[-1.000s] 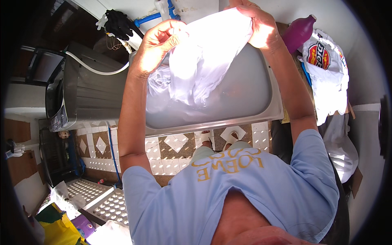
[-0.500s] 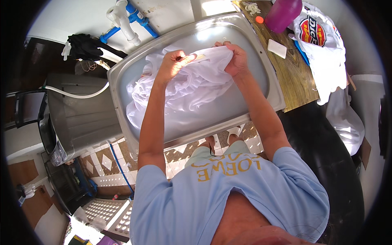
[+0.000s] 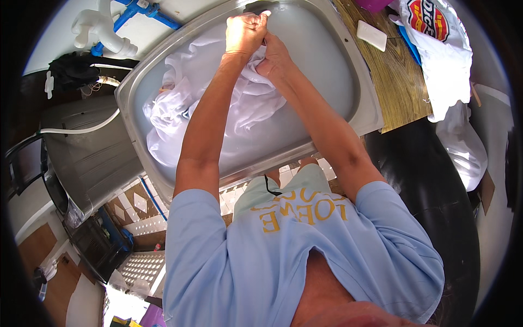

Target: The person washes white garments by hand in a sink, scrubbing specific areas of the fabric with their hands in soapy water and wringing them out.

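A wet white cloth garment lies bunched in a grey basin of cloudy water, partly under the surface. Near the basin's far side, my left hand is closed in a fist on a gathered part of it. Just below and to the right, my right hand is closed on the same garment, with folds coming out by its palm. The two hands touch or nearly touch, and the cloth between them is mostly hidden.
On the right, a wooden board holds a white bar, apparently soap, and a white printed cloth. White and blue pipes stand at the far left. A grey plastic appliance with a white hose is left of the basin.
My hands have come together from a spread hold, and the stretch of cloth between them is now bunched up. The view has shifted too, so the basin's far rim sits higher.
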